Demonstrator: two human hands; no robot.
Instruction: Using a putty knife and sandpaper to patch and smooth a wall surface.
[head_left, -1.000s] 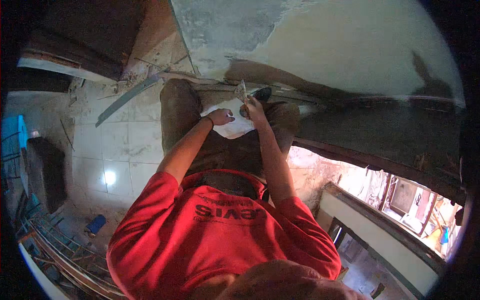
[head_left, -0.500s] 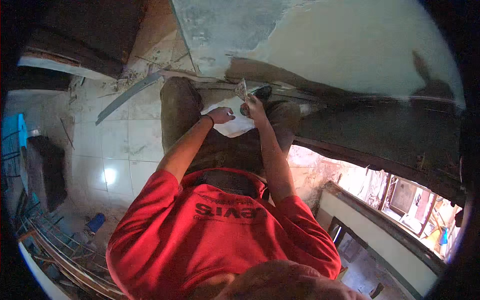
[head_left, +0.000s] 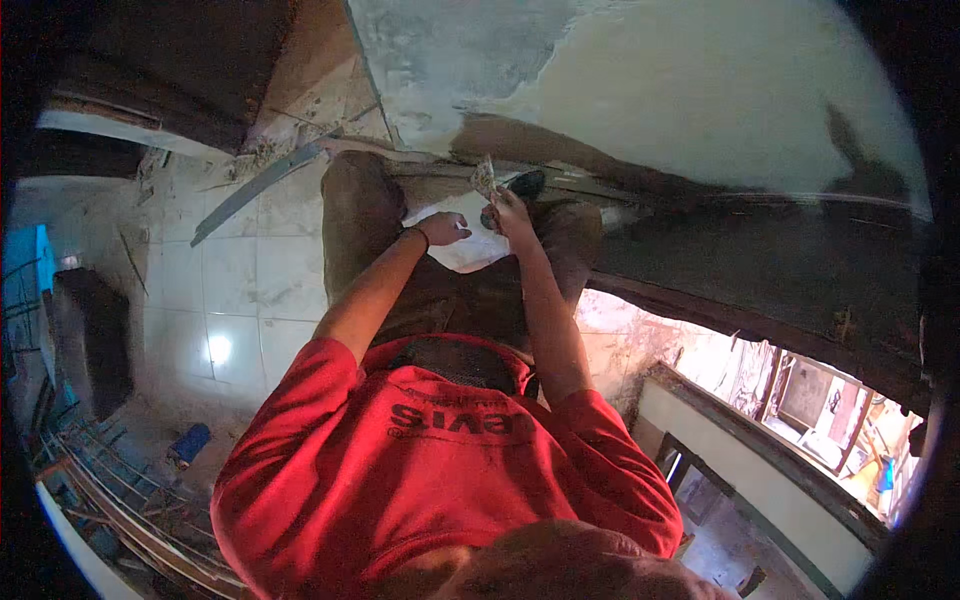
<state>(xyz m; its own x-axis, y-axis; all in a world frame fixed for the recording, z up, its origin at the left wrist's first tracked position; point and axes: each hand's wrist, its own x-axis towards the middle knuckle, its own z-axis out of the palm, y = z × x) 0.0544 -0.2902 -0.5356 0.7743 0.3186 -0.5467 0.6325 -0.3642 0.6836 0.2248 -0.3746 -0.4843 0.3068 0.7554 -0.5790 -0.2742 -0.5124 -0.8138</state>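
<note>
My right hand (head_left: 508,212) grips a scraper (head_left: 483,175) with a stained flat blade, held upward between my knees. Just left of it, my left hand (head_left: 446,228) has loosely curled fingers; whether anything small is in them I cannot make out. Below both hands is pale tiled floor (head_left: 451,202). My legs (head_left: 352,206) in brown trousers are bent on either side, and a dark shoe (head_left: 526,184) shows behind the scraper.
A patchy plastered wall (head_left: 680,90) rises ahead. A long grey strip (head_left: 245,200) lies on tiles at left. A dark ledge (head_left: 760,260) runs right, above a bright opening (head_left: 800,400). Metal rods (head_left: 110,490) and a blue cylinder (head_left: 190,443) are at lower left.
</note>
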